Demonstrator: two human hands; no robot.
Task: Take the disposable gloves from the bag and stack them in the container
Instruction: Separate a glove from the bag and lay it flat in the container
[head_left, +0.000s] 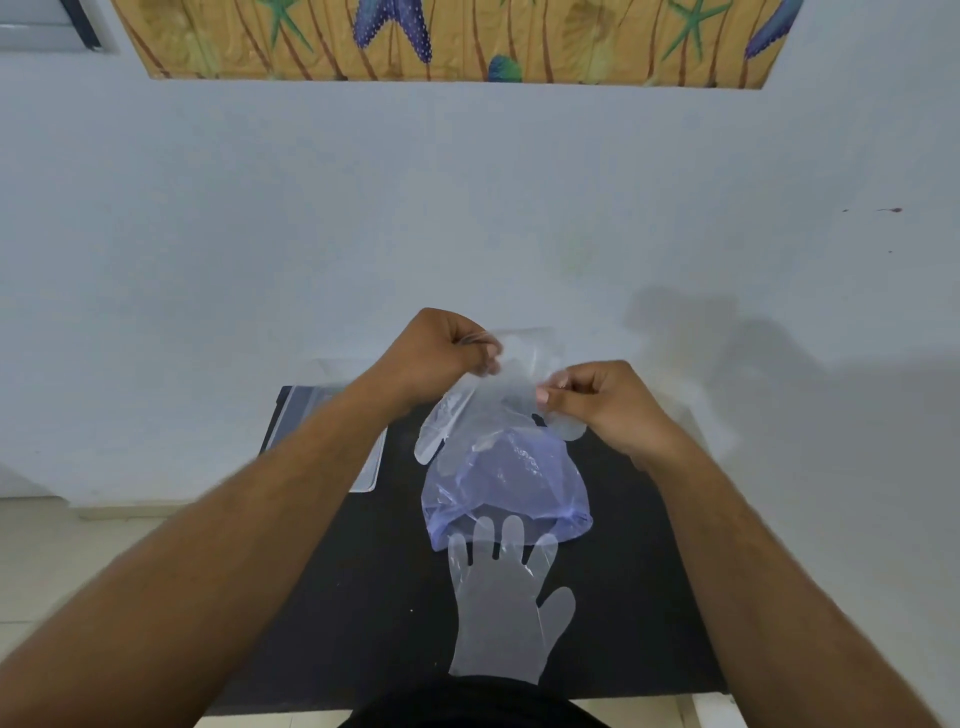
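Note:
A bluish plastic bag lies on the black table, its mouth towards the wall. Above it I hold a clear disposable glove stretched between both hands. My left hand pinches its upper left edge; my right hand pinches the right edge. The glove's fingers hang down at the left of the bag. A second clear glove lies flat on the table in front of the bag, fingers pointing at it. A clear shallow container sits at the table's far left, partly hidden by my left forearm.
The table stands against a pale blue wall. A patterned hanging with starfish is high on the wall. Light floor tiles show to the left of the table.

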